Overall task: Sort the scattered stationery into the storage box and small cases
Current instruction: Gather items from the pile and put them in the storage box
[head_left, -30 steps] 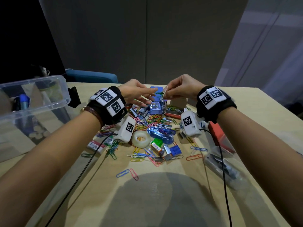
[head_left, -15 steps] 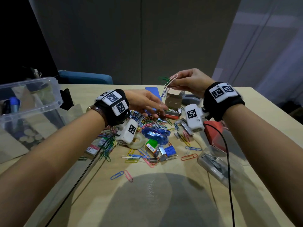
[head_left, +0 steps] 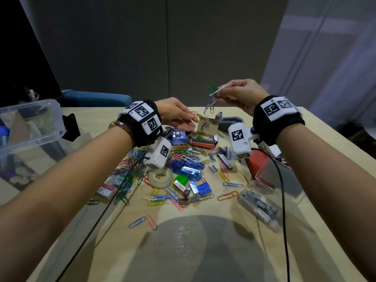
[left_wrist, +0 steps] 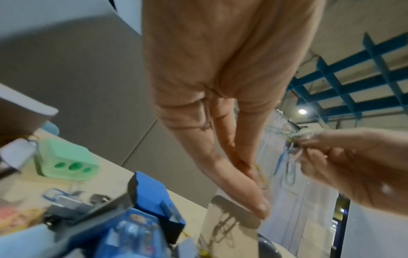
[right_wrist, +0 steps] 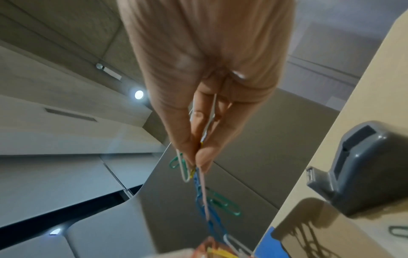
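The right hand (head_left: 240, 94) has lifted from the pile to the upper centre of the head view, where its thumb and fingertips pinch a tangled chain of paper clips (head_left: 211, 100); a second ago both hands were low, together over the blue case (head_left: 179, 136). The chain hangs down toward the open cardboard clip box (head_left: 203, 137), so the likely meaning is that one snarled bunch is being drawn clear before going into its small case (the lowest clips seem to dangle just above the box flap, though contact cannot be told).

The left hand (head_left: 177, 117) has stayed lower, left of the box, fingers nearly straight and close together; the left wrist view shows what may be a yellow clip at its fingertips (left_wrist: 258, 207), but whether it grips anything is too blurred to tell.

Counted on the worktop (head_left: 284, 251): one tape roll (head_left: 160, 178), one blue stapler (head_left: 187, 168), one clear storage box (head_left: 30, 127) at the left edge, one clear case of staples (head_left: 258, 204) at lower right, one grey dispenser (head_left: 230, 122) behind the clip box. Loose clips are too many to count; two lie apart near the bottom, one blue (head_left: 137, 221) and one red (head_left: 152, 222).
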